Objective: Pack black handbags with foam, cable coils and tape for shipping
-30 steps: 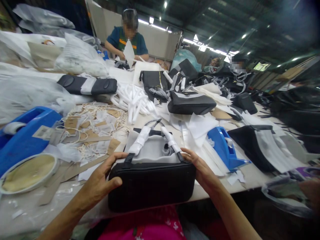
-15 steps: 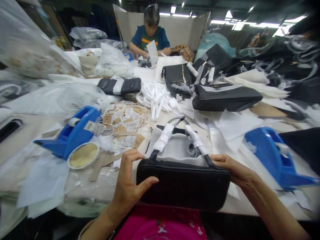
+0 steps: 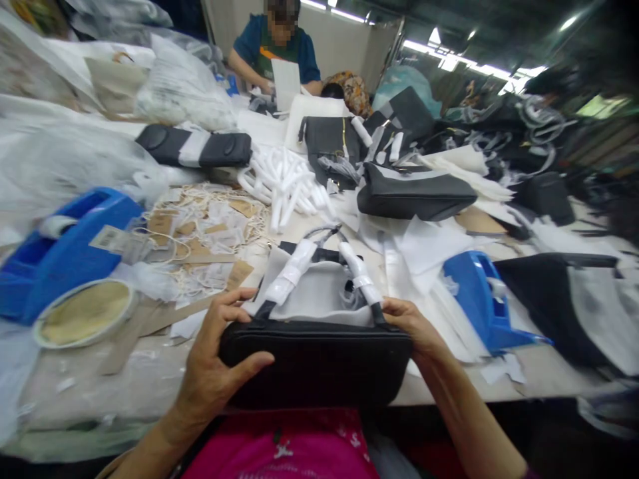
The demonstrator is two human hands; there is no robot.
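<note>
The left grip (image 3: 212, 362) and right grip (image 3: 417, 329) clasped a black bag (image 3: 319, 366) by its ends, near the edge of the desk (image 3: 154, 392)

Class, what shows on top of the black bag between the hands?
A white-wrapped handle and pale grey sheet show atop the black bag; whatever the sheet covers cannot be seen.

No wording can be read. Print on the pale label (image 3: 107, 239) of the left blue tape dispenser (image 3: 30, 273) is too small; lettering on the far apron (image 3: 263, 66) and white marks on the near pink garment (image 3: 304, 446) stay unclear.
</note>
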